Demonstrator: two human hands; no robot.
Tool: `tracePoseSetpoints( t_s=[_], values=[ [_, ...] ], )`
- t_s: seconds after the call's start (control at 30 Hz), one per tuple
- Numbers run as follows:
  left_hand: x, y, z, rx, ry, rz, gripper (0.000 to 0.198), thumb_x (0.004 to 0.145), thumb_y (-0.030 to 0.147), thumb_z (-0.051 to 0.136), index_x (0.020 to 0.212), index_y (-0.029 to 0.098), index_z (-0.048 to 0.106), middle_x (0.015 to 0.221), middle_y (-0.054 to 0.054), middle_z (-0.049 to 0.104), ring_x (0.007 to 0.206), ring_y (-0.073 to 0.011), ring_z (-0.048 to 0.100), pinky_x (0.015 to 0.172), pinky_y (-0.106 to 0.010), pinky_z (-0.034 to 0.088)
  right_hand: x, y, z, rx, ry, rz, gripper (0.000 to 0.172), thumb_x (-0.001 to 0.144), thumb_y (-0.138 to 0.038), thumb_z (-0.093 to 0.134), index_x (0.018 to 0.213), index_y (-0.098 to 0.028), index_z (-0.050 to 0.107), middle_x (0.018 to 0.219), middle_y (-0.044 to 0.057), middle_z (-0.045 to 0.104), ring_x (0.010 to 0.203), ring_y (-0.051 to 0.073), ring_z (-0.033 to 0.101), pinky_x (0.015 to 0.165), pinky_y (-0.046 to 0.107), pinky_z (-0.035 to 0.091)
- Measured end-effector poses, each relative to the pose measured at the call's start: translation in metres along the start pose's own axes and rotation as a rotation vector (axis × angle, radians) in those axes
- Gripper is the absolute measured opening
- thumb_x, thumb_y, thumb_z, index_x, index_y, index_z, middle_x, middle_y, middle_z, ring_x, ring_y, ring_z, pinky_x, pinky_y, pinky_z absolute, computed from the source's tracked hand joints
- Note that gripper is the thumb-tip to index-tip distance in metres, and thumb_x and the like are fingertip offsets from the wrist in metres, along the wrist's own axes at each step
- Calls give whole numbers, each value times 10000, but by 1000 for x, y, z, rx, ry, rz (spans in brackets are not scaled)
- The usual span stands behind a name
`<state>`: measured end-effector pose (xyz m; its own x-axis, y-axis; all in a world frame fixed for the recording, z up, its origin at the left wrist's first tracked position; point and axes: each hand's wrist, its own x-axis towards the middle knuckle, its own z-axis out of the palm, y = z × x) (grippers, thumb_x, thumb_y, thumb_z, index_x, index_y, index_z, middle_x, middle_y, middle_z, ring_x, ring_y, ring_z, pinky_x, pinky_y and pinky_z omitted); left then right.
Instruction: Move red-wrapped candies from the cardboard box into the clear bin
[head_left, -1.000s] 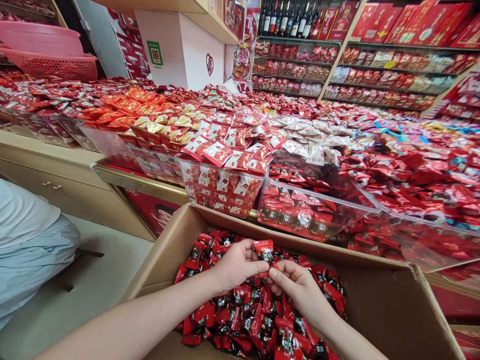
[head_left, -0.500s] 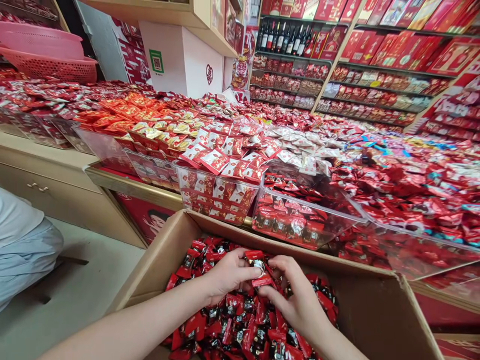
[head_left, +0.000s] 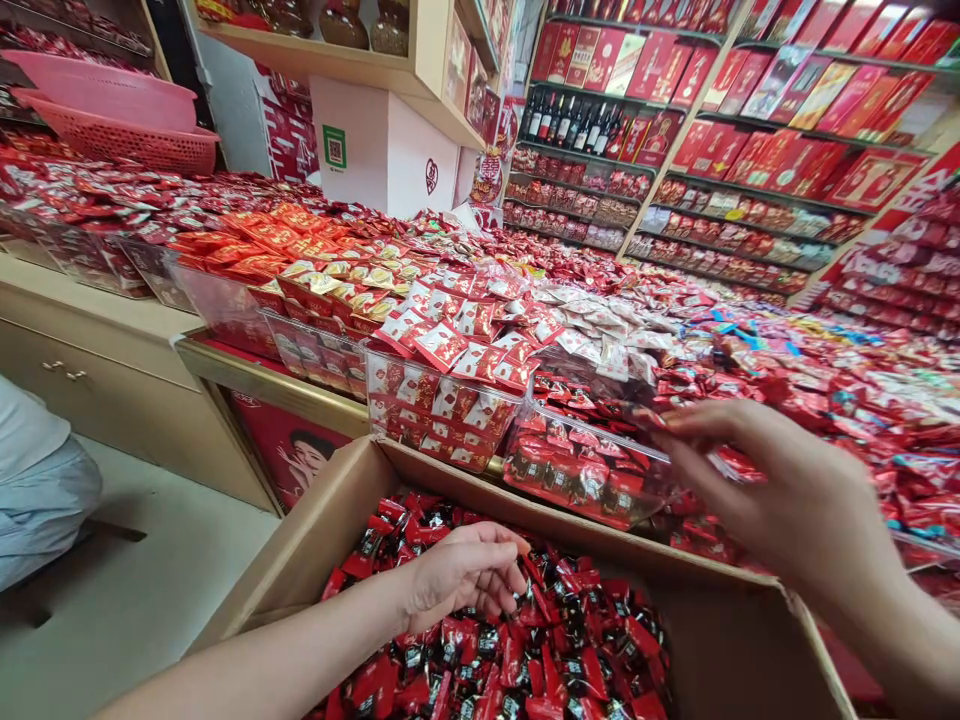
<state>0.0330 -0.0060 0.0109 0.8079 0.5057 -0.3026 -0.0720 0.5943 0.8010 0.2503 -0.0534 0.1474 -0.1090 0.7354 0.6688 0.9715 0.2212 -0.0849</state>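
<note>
Right fingers (head_left: 679, 425) first: they stretch out long and close together, pointing left, and a red sweet (head_left: 733, 465) shows pinched between them and the thumb below, though blur softens the edges. The right hand (head_left: 780, 490) hangs raised, palm down, wrist running off to the near right, just above the far rim of the cardboard box (head_left: 352, 500) and at the right end of a clear bin (head_left: 592, 470) of dark red sweets.

Now the left fingers (head_left: 504, 588): loosely curled, a little apart, tips dipping down onto the pile of red-and-black sweets (head_left: 540, 650) that fills the box. The left hand (head_left: 461, 575) lies low with knuckles up, gripping nothing I can see, its forearm coming in from the near left.

Beyond the box, a second clear bin (head_left: 442, 395) is heaped with red-and-white packets, just left of the first. Gold and red packets (head_left: 330, 285) spread farther left across the counter (head_left: 97, 330). Pink baskets (head_left: 120, 120) sit far left, bottles (head_left: 562, 120) and red boxes (head_left: 787, 90) line the far shelves. A person in pale clothes (head_left: 37, 480) is at the near left edge.
</note>
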Motion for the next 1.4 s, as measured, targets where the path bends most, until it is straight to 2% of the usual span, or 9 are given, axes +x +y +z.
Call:
tracePoseSetpoints(
  t_s=[0.07, 0.2, 0.37, 0.53, 1.1, 1.2, 1.3, 1.33, 1.4],
  values=[
    [0, -2, 0, 22, -24, -31, 276, 692, 320, 551, 902, 150, 497, 738, -38, 594, 592, -98, 552, 578, -228, 364, 26, 25, 11, -44, -216, 84, 59, 683, -254, 541, 695, -202, 565, 669, 14, 605, 601, 138, 545, 549, 237, 391],
    [0, -5, -2, 50, -54, -57, 277, 664, 298, 573, 891, 154, 505, 748, -34, 599, 596, -97, 556, 564, -217, 356, 51, 54, 47, -127, -545, 54, 80, 647, -216, 526, 574, -188, 544, 563, -7, 563, 526, 116, 499, 497, 212, 346],
    [0, -6, -5, 59, -64, -54, 279, 649, 283, 583, 886, 152, 516, 734, -32, 601, 588, -93, 553, 557, -212, 352, 54, 55, 66, -209, -727, 57, 101, 621, -158, 507, 524, -177, 524, 571, 17, 561, 525, 123, 491, 467, 211, 304],
    [-1, -6, -3, 83, -77, -63, 311, 607, 268, 622, 874, 141, 525, 716, -29, 602, 562, -84, 538, 555, -217, 357, 53, 63, 70, -174, -848, 108, 82, 606, -228, 554, 558, -184, 604, 539, 20, 593, 498, 132, 517, 424, 205, 298],
    [2, -15, -7, 189, -116, -106, 283, 629, 243, 612, 889, 161, 538, 756, -30, 606, 596, -87, 551, 552, -205, 362, 59, 62, 63, -178, -947, 162, 109, 612, -200, 547, 622, -183, 654, 608, 39, 634, 567, 163, 560, 473, 223, 338],
    [4, -15, -7, 216, -110, -116, 292, 621, 254, 612, 888, 163, 536, 762, -28, 600, 598, -86, 546, 546, -202, 359, 62, 60, 47, -149, -810, 127, 131, 660, -237, 521, 699, -190, 636, 676, 29, 637, 621, 159, 559, 537, 233, 370],
    [8, -22, -9, 311, -40, -154, 278, 606, 262, 605, 855, 161, 533, 702, 0, 577, 549, -77, 521, 514, -194, 350, 58, 37, 18, -18, -570, 156, 174, 709, -331, 499, 740, -193, 601, 661, 19, 618, 600, 142, 542, 547, 238, 389],
    [9, -25, -9, 360, -6, -163, 264, 603, 260, 596, 839, 160, 533, 673, 10, 565, 538, -76, 512, 506, -192, 348, 52, 24, 10, 80, -547, 165, 189, 722, -356, 489, 742, -197, 590, 641, 11, 609, 581, 132, 535, 532, 229, 393],
    [12, -31, -11, 481, 49, -163, 243, 604, 254, 569, 826, 160, 536, 637, 23, 548, 536, -84, 499, 499, -193, 350, 31, -6, 3, 333, -635, 129, 186, 745, -356, 469, 730, -203, 574, 618, -3, 593, 562, 112, 524, 510, 202, 400]
  ],
)
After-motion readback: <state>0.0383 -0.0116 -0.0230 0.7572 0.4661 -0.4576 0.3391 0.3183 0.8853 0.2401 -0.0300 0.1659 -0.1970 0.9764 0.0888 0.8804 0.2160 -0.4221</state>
